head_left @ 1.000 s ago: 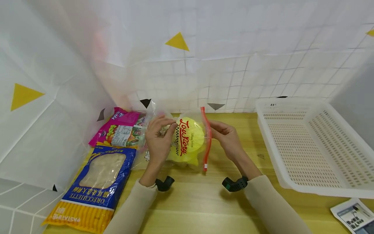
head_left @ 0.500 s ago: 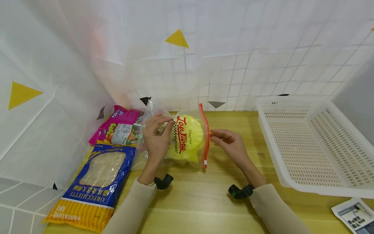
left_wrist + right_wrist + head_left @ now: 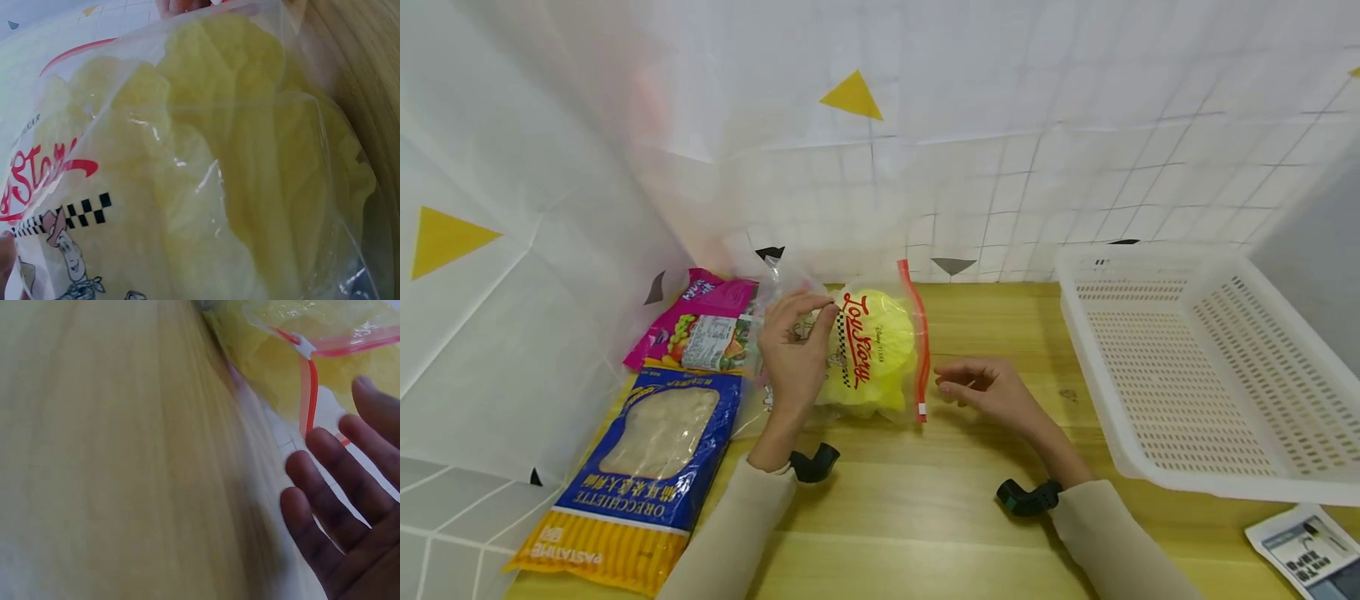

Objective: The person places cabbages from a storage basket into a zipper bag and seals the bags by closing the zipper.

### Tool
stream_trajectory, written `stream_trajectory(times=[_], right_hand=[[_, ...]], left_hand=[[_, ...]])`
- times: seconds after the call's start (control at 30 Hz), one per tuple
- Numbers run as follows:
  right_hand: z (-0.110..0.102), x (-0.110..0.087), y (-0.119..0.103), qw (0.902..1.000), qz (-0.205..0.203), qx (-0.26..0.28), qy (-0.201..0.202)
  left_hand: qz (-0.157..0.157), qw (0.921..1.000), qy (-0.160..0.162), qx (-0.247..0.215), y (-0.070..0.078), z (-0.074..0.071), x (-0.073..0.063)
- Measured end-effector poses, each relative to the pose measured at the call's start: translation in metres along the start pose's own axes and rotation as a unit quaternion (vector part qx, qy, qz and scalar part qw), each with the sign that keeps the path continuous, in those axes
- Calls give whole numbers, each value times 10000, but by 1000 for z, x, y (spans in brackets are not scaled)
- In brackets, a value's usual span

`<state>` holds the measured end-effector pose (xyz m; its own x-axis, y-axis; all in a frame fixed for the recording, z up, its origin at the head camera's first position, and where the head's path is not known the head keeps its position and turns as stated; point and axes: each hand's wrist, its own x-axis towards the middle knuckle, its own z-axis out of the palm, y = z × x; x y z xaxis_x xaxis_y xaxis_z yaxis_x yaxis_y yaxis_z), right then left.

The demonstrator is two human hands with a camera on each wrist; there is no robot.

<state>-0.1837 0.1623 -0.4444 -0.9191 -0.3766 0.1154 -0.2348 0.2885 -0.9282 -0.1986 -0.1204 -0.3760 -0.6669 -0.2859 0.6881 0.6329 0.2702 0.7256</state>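
A clear zip bag [image 3: 880,346] with red "Toy Story" print lies on the table, full of something yellow and crinkled. My left hand [image 3: 793,354] pinches the bag's plastic between thumb and forefinger, left of the print. Just right of the bag's red zip strip [image 3: 922,350], my right hand [image 3: 996,392] hovers with loosely bent fingers and nothing in them. From the right wrist, the white slider [image 3: 304,345] sits at the near end of the strip, and the red edges spread apart there. Yellow folds [image 3: 206,156] fill most of the left wrist view.
A white perforated basket [image 3: 1090,367] stands at the right, with a small printed packet [image 3: 1303,546] in front of it. On the left lie a blue and yellow orecchiette pasta bag [image 3: 647,492] and a pink candy bag [image 3: 681,325]. White sheeting [image 3: 962,125] encloses the back.
My right hand has come away from the zip strip, moving toward me, and its fingers have loosened. The left hand and the zip bag have shifted slightly left.
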Motion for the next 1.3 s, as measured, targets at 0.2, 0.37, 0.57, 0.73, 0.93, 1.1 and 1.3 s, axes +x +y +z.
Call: stream_trajectory(times=[0.2, 0.37, 0.57, 0.73, 0.93, 1.1, 1.3], right_hand=[[9, -1, -2, 9974, -10, -403, -604], [21, 1, -4, 9961, -160, -557, -666], [33, 3, -8, 9987, 31, -257, -436], [36, 4, -8, 9995, 234, 102, -176], [30, 3, -8, 9985, 226, 336, 355], [15, 4, -13, 9903, 160, 501, 1288], [-10, 11, -29, 9679, -291, 644, 2412]], left_hand=[[-187, 9998, 7, 87, -1, -3, 0], [-284, 9995, 3, 146, -1, -4, 0], [-323, 9994, -3, 149, -1, -5, 1], [-325, 9994, 17, 143, -1, -5, 1], [-218, 9998, 28, 13, 1, -6, 1], [-208, 9997, -63, -74, 4, -5, 0], [-255, 9993, -109, -238, 7, -3, -2]])
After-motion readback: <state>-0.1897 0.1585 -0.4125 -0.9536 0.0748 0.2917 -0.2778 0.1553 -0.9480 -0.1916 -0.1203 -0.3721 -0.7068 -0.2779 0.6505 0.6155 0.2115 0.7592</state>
